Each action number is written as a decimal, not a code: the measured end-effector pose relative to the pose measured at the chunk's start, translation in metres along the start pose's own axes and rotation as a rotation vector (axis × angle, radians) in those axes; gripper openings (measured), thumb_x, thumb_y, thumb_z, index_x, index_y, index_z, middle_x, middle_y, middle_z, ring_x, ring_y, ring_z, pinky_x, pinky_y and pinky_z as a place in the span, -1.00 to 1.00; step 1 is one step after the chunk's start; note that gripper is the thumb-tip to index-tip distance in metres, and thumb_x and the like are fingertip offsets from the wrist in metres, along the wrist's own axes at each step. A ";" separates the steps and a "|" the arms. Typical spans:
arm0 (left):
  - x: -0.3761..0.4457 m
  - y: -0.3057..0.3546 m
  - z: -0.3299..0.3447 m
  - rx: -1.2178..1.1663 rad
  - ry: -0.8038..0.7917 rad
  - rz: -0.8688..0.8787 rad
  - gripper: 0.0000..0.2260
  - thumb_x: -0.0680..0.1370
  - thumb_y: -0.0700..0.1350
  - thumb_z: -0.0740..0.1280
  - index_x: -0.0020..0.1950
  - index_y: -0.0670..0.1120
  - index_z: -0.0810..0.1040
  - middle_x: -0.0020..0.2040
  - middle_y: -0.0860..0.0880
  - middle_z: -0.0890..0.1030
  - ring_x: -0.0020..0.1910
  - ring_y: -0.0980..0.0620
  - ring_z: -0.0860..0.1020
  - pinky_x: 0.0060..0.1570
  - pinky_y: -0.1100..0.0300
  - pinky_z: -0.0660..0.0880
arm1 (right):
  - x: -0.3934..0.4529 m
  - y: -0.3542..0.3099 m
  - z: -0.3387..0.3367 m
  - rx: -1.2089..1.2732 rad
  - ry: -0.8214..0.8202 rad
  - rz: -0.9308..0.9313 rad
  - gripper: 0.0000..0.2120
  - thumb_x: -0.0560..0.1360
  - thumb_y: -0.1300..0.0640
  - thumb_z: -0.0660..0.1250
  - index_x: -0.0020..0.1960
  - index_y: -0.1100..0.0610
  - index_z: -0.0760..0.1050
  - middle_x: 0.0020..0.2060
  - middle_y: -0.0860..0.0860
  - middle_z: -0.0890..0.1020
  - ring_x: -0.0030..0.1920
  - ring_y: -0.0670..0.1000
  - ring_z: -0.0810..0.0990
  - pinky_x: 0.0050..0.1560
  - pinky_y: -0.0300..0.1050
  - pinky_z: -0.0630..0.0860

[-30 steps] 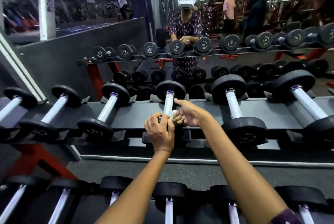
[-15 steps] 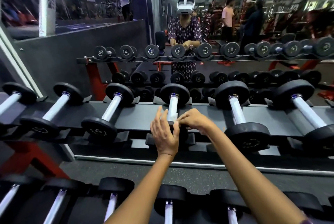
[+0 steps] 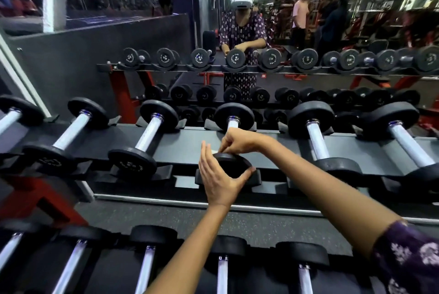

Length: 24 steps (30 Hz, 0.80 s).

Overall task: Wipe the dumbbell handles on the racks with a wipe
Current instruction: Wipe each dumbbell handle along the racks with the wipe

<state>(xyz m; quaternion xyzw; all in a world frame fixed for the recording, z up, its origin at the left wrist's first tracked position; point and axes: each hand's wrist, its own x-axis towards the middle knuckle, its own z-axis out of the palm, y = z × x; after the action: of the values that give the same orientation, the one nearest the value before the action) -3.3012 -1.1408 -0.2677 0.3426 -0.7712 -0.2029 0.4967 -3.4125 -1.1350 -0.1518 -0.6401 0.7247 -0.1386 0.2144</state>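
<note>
While the left hand (image 3: 219, 181) cups the near weight head of the middle dumbbell (image 3: 234, 165) — fingers straight and together on its left side, thumb hooked under its front edge — the right hand (image 3: 237, 140) curls down over the handle (image 3: 232, 124), fingertips pinched on a small white wipe (image 3: 214, 151) that barely shows. The dumbbell lies in its cradle on the upper rack (image 3: 190, 146), between neighbouring dumbbells. Behind, a mirror (image 3: 308, 20) reflects the person.
</note>
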 end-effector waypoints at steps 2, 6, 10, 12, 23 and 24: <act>-0.002 0.001 -0.001 0.007 -0.021 -0.021 0.01 0.26 0.47 0.30 0.47 -0.17 0.13 0.44 -0.24 0.32 0.42 -0.15 0.27 0.37 -0.08 0.29 | -0.001 0.003 -0.010 -0.020 -0.083 0.041 -0.79 0.46 0.32 0.30 0.06 0.24 0.62 -0.13 0.12 0.67 -0.27 -0.19 0.55 -0.22 -0.37 0.46; -0.003 0.001 -0.003 0.010 -0.019 -0.045 0.00 0.26 0.47 0.29 0.43 -0.22 0.21 0.34 -0.22 0.40 0.34 -0.16 0.35 0.33 -0.04 0.33 | -0.003 0.003 -0.012 -0.021 -0.120 0.054 -0.78 0.44 0.35 0.31 0.05 0.27 0.62 -0.13 0.14 0.67 -0.26 -0.05 0.57 -0.24 -0.33 0.47; -0.004 0.001 0.002 0.008 0.018 -0.030 -0.03 0.27 0.45 0.31 0.40 -0.25 0.25 0.30 -0.23 0.42 0.30 -0.16 0.37 0.33 0.02 0.28 | 0.003 -0.002 -0.003 -0.034 -0.077 0.015 -0.79 0.45 0.34 0.29 0.03 0.26 0.63 -0.26 0.06 0.63 -0.38 -0.16 0.49 -0.30 -0.32 0.43; -0.004 0.000 0.004 0.005 0.023 -0.010 -0.05 0.28 0.41 0.34 0.40 -0.25 0.24 0.29 -0.25 0.42 0.29 -0.16 0.36 0.33 0.04 0.25 | 0.000 0.006 -0.013 0.028 -0.152 0.059 -0.78 0.46 0.36 0.28 0.06 0.28 0.61 -0.37 0.03 0.58 -0.49 -0.22 0.48 -0.39 -0.38 0.42; -0.002 0.003 0.002 0.016 -0.008 -0.042 -0.05 0.28 0.41 0.34 0.38 -0.27 0.27 0.35 -0.23 0.39 0.35 -0.15 0.32 0.36 -0.04 0.28 | 0.012 0.008 -0.029 -0.145 -0.013 0.091 -0.73 0.42 0.38 0.26 0.06 0.24 0.63 -0.18 0.11 0.68 -0.38 -0.23 0.58 -0.35 -0.38 0.42; -0.001 0.005 0.000 0.021 -0.015 -0.048 -0.04 0.27 0.43 0.33 0.38 -0.27 0.27 0.38 -0.23 0.37 0.38 -0.15 0.31 0.37 -0.09 0.29 | 0.014 0.012 -0.030 -0.196 0.096 0.085 -0.74 0.43 0.35 0.27 0.06 0.23 0.63 -0.09 0.14 0.68 -0.20 -0.12 0.63 -0.26 -0.33 0.38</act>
<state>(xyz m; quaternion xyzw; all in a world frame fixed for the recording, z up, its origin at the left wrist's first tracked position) -3.3027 -1.1366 -0.2655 0.3646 -0.7685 -0.2093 0.4823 -3.4386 -1.1490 -0.1331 -0.6192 0.7708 -0.0883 0.1213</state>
